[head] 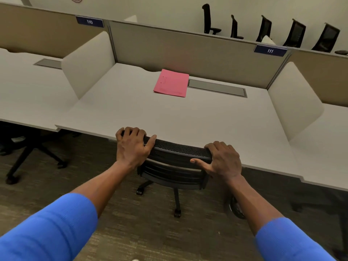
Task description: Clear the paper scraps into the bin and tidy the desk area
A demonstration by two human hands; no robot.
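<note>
A black mesh office chair (pixel 175 162) stands tucked against the front edge of the white desk (pixel 188 119). My left hand (pixel 132 146) grips the left end of the chair's top rail, and my right hand (pixel 222 159) grips the right end. A pink folder (pixel 171 83) lies flat at the back of the desk, beside a grey cable hatch (pixel 217 88). No paper scraps or bin show in view.
White side dividers (pixel 88 63) (pixel 295 102) and a grey back panel (pixel 188 48) enclose the desk. Neighbouring desks lie left and right. Another chair's base (pixel 28 157) stands on the dark carpet at left. Several black chairs (pixel 267 29) line the far wall.
</note>
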